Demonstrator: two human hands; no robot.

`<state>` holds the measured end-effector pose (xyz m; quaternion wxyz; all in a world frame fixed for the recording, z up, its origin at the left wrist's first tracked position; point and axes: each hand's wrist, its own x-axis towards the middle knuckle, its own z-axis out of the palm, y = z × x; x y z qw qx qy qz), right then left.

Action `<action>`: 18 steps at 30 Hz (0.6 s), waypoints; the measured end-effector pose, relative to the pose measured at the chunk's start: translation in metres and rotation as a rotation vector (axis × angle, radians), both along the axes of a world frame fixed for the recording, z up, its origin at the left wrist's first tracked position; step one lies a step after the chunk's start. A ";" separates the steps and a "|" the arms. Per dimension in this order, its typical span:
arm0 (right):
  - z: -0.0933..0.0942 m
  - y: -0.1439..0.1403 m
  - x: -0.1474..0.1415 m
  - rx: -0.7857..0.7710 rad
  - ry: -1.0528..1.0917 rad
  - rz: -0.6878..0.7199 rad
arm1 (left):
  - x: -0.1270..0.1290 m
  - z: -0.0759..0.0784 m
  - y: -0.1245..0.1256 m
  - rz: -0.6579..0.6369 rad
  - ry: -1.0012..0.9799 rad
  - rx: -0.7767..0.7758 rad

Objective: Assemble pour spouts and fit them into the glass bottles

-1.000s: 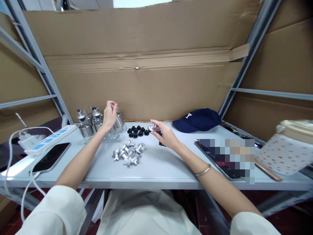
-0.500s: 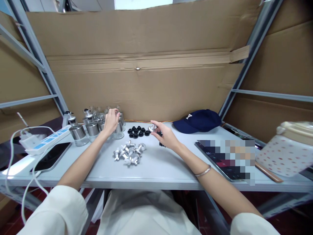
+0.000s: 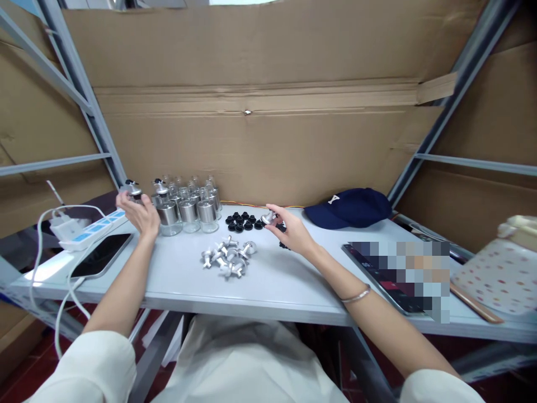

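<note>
My left hand (image 3: 140, 211) is curled round the leftmost glass and metal bottle, whose silver pourer top with a black tip (image 3: 133, 189) shows above the fingers. The hand hides the bottle's body, so whether its base rests on the table cannot be made out. Between the thumb and fingers of my right hand (image 3: 291, 229) is a silver pourer top (image 3: 268, 217), held above the table near the black caps (image 3: 243, 221). A loose pile of silver winged parts (image 3: 229, 257) lies between my forearms. Beside my left hand stands another bottle with a pourer top (image 3: 168, 215).
Several open-necked bottles (image 3: 207, 212) stand in rows at the back left. A phone (image 3: 103, 256), power strip (image 3: 100, 229) and white cables lie left. A navy cap (image 3: 350, 208), tablet (image 3: 377, 274) and dotted pouch (image 3: 499, 274) lie right. Cardboard (image 3: 260, 151) walls the back.
My left hand has moved left from the open-necked bottles to the leftmost bottle and closed round it. My right hand still holds the pourer top. The whole view has shifted slightly.
</note>
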<state>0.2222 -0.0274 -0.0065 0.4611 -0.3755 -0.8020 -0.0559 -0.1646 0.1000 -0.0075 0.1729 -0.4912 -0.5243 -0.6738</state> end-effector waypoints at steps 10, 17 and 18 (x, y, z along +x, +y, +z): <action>0.000 -0.001 0.000 -0.008 -0.003 -0.009 | 0.002 -0.030 0.019 -0.042 0.177 -0.138; 0.002 -0.002 0.000 -0.004 -0.003 -0.010 | -0.001 -0.035 0.023 -0.048 0.235 -0.129; 0.002 -0.002 -0.001 -0.008 -0.003 -0.015 | 0.001 -0.033 0.022 -0.046 0.245 -0.111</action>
